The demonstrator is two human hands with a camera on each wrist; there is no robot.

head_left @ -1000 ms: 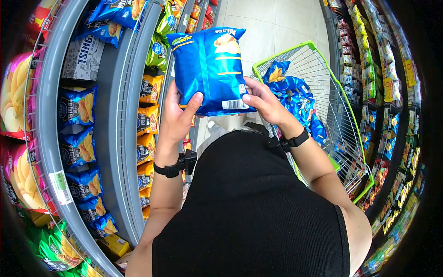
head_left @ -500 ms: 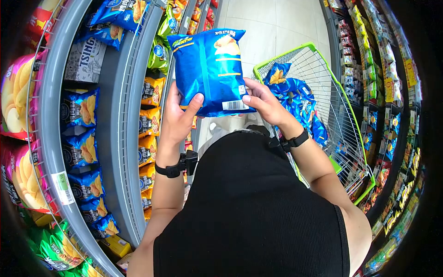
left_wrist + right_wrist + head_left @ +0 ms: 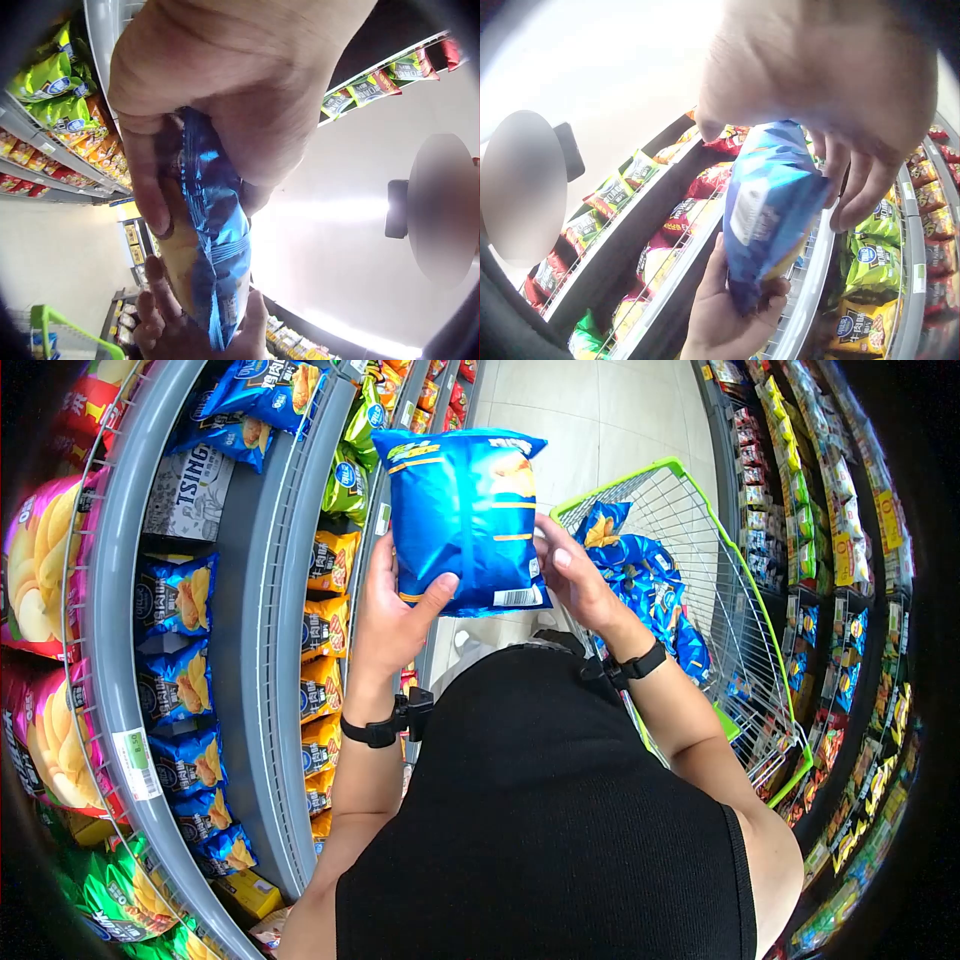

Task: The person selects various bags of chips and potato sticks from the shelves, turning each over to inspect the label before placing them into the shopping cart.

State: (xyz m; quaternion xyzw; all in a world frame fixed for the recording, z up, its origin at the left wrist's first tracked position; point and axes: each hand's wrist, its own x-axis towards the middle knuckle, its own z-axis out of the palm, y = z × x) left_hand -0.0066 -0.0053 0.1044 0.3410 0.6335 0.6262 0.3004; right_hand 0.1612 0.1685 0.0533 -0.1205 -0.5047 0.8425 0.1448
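Observation:
Upright in front of the body is a blue chip bag (image 3: 465,525), its back with the barcode towards the head camera. My left hand (image 3: 395,610) grips its lower left side, thumb across the front and fingers behind. My right hand (image 3: 580,580) is at the right edge, thumb lifted off the front. In the left wrist view, the left hand (image 3: 217,90) holds the bag (image 3: 217,225) edge-on, with the right hand (image 3: 195,330) around its far end. The right wrist view shows the right hand's fingers loosely extended beside the bag (image 3: 769,195).
A green-rimmed wire cart (image 3: 735,545) at the right holds several blue bags (image 3: 645,585). Shelves of blue bags (image 3: 180,680) and orange bags (image 3: 322,685) line the left, beside a grey shelf edge (image 3: 118,690). More snack shelves stand at the far right, across the tiled floor (image 3: 560,410).
The bag has shifted slightly right and down and turned a little. My right thumb has come off its front, while the left hand has kept its grip and moved slightly right.

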